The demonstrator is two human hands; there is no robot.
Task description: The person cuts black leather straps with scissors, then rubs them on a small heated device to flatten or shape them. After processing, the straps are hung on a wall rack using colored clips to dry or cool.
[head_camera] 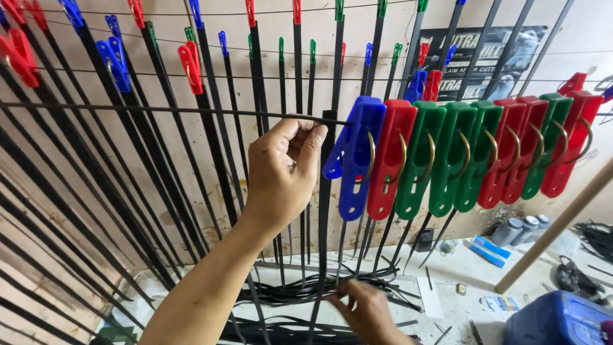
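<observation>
My left hand (281,169) is raised to a thin horizontal wire (159,110) and pinches the top end of a long black strip (324,191) against it. Just right of my fingers a row of big plastic clothes pegs hangs on the same wire, starting with a blue peg (354,156), then a red peg (389,160), then several green and red ones. Low in view, my right hand (367,313) grips the lower part of a black strip above a heap of black strips (306,291) on the table.
Many more black strips hang from smaller coloured pegs on wires further back, across the left and middle. A slanted wooden pole (555,230) crosses at right. On the table lie grey bottles (520,229), a blue container (555,319) and small tools.
</observation>
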